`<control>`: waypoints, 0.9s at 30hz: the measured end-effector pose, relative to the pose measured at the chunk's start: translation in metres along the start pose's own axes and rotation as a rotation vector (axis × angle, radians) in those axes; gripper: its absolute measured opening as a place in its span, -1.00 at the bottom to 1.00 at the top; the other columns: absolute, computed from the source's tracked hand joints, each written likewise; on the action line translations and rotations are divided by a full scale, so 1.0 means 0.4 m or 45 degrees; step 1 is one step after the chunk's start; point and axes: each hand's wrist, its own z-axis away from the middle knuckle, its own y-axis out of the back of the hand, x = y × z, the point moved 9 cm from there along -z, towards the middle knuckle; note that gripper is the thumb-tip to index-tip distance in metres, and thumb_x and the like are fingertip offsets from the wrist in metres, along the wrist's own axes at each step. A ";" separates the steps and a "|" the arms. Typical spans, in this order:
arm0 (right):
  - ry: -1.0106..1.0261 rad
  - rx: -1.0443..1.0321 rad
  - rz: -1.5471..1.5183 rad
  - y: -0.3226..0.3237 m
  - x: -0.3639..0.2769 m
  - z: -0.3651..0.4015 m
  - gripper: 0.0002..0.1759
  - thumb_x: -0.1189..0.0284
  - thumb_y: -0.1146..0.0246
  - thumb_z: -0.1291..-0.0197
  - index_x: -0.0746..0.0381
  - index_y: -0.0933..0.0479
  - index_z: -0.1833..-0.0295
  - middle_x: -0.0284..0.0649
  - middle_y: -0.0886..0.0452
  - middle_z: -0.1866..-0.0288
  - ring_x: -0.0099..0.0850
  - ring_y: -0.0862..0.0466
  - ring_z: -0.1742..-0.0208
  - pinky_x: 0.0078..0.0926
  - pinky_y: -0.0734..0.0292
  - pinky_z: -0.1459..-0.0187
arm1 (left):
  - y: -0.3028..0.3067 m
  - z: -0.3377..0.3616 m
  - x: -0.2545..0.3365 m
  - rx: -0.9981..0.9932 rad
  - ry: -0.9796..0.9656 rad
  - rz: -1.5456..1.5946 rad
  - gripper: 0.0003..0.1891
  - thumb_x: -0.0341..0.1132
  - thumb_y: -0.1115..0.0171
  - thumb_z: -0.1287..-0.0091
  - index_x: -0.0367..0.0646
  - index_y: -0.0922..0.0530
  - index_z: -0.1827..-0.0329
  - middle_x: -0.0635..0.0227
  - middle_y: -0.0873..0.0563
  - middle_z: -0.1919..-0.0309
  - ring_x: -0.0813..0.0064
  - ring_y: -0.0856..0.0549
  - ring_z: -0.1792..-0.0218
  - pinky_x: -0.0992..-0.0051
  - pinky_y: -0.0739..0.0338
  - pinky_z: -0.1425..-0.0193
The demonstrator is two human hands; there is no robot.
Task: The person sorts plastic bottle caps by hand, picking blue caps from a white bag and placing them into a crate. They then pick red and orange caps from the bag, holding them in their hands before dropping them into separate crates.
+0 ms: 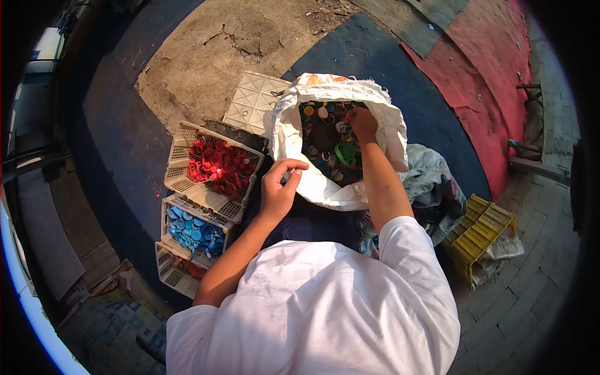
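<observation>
A white woven sack (290, 134) stands in front of me with its rim rolled outward. Mixed bottle caps (325, 154) fill what shows of its inside, a green ring-shaped piece (345, 154) among them. My right hand (364, 126) reaches over the near rim into the sack, fingers closed down among the caps at the far right; I cannot tell what they hold. Just at the sack's near left edge is my left hand (280, 187), fingers loosely bent, thumb apart from the forefinger, nothing visible between them.
To my left are plastic crates of sorted caps: red caps (220, 165), blue caps (195, 231) and a nearer crate (177, 272) with orange-red pieces. A pale crate (255, 103) lies behind the sack. At right are a crumpled grey bag (431, 178) and a yellow crate (480, 232).
</observation>
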 end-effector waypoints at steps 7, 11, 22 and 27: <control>-0.105 -0.050 0.029 0.019 0.005 0.038 -0.79 0.22 -0.29 -0.31 0.08 -0.70 0.07 -0.13 -0.76 0.00 -0.06 -0.74 -0.08 -0.03 -0.61 -0.05 | -0.003 0.002 -0.008 0.004 0.023 0.026 -0.85 -0.45 -0.17 -0.44 -0.28 -0.70 0.08 0.28 -0.79 0.11 0.49 -0.71 -0.01 0.47 -0.51 -0.20; -0.191 0.023 -0.190 0.034 0.027 0.052 -0.77 0.21 -0.29 -0.33 0.10 -0.68 0.04 -0.11 -0.76 0.04 -0.11 -0.76 0.05 -0.06 -0.61 0.04 | -0.004 0.001 0.000 -0.007 0.004 0.035 -0.84 -0.44 -0.16 -0.46 -0.29 -0.69 0.07 0.28 -0.79 0.10 0.49 -0.72 0.00 0.47 -0.52 -0.22; -0.188 -0.181 -1.589 0.184 -0.190 0.347 -0.71 0.28 -0.28 -0.46 0.26 -0.62 -0.11 -0.33 -0.74 0.12 -0.59 -0.70 0.28 -0.65 -0.48 0.31 | -0.146 -0.116 -0.086 -0.070 0.583 0.858 -0.51 -0.19 -0.14 -0.58 -0.22 -0.34 -0.46 0.14 -0.46 -0.37 0.35 -0.48 -0.38 0.28 -0.39 -0.49; 0.280 0.100 -1.287 0.299 -0.287 0.490 -0.82 0.50 -0.41 -0.31 0.31 -0.69 0.02 -0.31 -0.69 0.19 -0.60 -0.68 0.31 -0.64 -0.56 0.28 | -0.223 -0.103 -0.092 -0.209 0.694 1.229 -0.58 -0.10 -0.17 -0.60 -0.17 -0.46 -0.34 0.25 -0.59 -0.20 0.44 -0.61 -0.12 0.36 -0.53 -0.30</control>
